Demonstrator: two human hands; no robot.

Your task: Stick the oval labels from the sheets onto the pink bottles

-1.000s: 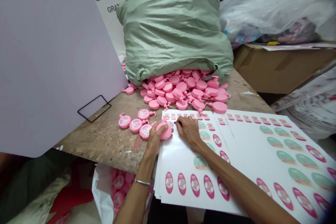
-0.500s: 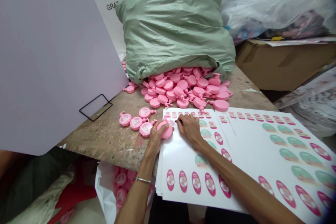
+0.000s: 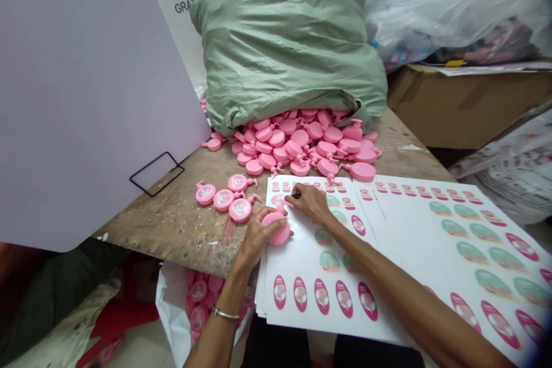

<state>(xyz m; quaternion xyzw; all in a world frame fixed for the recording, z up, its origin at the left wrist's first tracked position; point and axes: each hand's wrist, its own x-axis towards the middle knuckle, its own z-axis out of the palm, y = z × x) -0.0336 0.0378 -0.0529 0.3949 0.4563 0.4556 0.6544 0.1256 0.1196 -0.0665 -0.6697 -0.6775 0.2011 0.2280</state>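
A: Where is the pink bottle [image 3: 276,229]?

B: Near the middle of the frame, in the left hand [image 3: 257,234]. The thumb lies across its flat face and fingertips show at its right edge, so those fingers are closed around it.

A: Which way does it point?

B: Its pump end leans toward the upper right, to the tips of the right hand [image 3: 311,201]. Whether they touch, I cannot tell.

A: And the right fingers?

B: Curled and narrow, with a small dark object [image 3: 295,195] pinched at the thumb and forefinger. It is too small to name.

A: What lies below the hands?

B: A white sticker sheet [image 3: 297,259], with 5 pink ovals along its lower edge and green stickers higher up. Another sheet [image 3: 405,241] lies to the right.

A: Anything left of the hands?

B: 4 labelled bottles [image 3: 223,200] on the table [image 3: 190,236], grouped just beside the left hand.

A: And higher in the frame?

B: A pile of bottles [image 3: 299,139] at the mouth of a green sack [image 3: 293,52]. At lower left of center, a white bag [image 3: 170,305] holds more pink bottles [image 3: 199,317].
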